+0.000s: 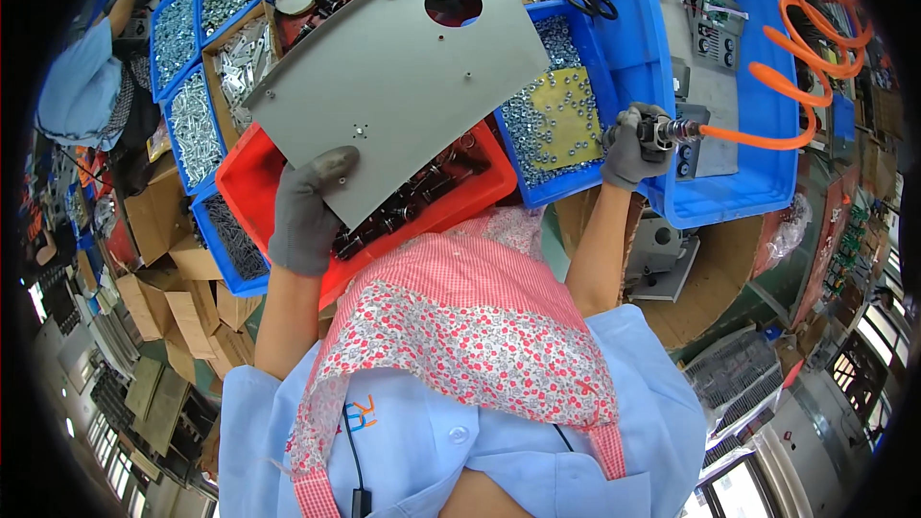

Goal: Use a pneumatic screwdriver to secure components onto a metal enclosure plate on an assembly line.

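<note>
My left hand (312, 211), in a grey glove, grips the near left corner of a flat grey sheet-metal panel (384, 67), thumb on top. The panel has a large round hole near its far right end and several small holes. It is held tilted over a red bin (251, 165) of black parts, hiding much of it. To the right, my gloved right hand (628, 155) is closed around a pneumatic tool (662, 134), apart from the panel. An orange coiled air hose (748, 140) runs from it. Between them, a blue bin (539, 194) holds small nuts and a yellow card (554, 120).
Blue bins of screws (192, 129) and a cardboard box of metal brackets (245, 62) stand at the left. A large blue crate (729, 209) with grey panels and circuit boards is at the right. Black-handled scissors (590, 0) lie at the far side. Another person (82, 86) is at far left.
</note>
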Demonstrator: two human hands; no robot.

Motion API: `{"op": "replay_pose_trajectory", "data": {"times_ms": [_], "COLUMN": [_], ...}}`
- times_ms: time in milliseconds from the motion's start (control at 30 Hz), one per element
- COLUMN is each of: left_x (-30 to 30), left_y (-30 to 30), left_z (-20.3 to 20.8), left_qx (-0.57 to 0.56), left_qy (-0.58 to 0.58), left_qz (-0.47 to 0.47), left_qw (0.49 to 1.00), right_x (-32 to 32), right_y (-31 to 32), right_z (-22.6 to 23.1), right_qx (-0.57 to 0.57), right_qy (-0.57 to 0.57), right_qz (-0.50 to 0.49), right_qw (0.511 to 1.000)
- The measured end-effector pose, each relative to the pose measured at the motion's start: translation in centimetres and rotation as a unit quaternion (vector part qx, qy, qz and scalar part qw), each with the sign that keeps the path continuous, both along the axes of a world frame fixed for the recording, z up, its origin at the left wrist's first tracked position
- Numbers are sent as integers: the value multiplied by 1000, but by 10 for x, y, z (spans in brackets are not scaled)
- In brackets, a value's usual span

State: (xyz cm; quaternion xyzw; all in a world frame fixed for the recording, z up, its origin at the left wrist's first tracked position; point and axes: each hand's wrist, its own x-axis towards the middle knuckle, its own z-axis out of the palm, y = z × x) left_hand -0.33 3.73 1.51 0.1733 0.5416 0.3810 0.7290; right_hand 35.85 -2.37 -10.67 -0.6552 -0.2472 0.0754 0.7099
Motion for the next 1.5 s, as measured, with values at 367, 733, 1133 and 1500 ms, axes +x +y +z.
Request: {"op": "replay_pose_trajectory", "data": {"times_ms": [367,733,1133,1500], "left_x": [22,36,37,46], "left_y": [-9,-42,-73,-87], "left_z": [27,10,16,28], "left_qx": [58,48,52,14], "left_qy": [4,-49,-51,-53], "left_qz": [-51,-151,-205,-314], "left_qw": [997,986,976,948], "right_x": [-38,-111,-159,-158], "right_y": [-1,-31,-68,-113], "right_z": [70,197,201,223], "right_qx": [93,276,278,158], "right_qy": [135,139,156,140], "right_qz": [-1,429,358,305], "right_qw": [986,849,878,929]}}
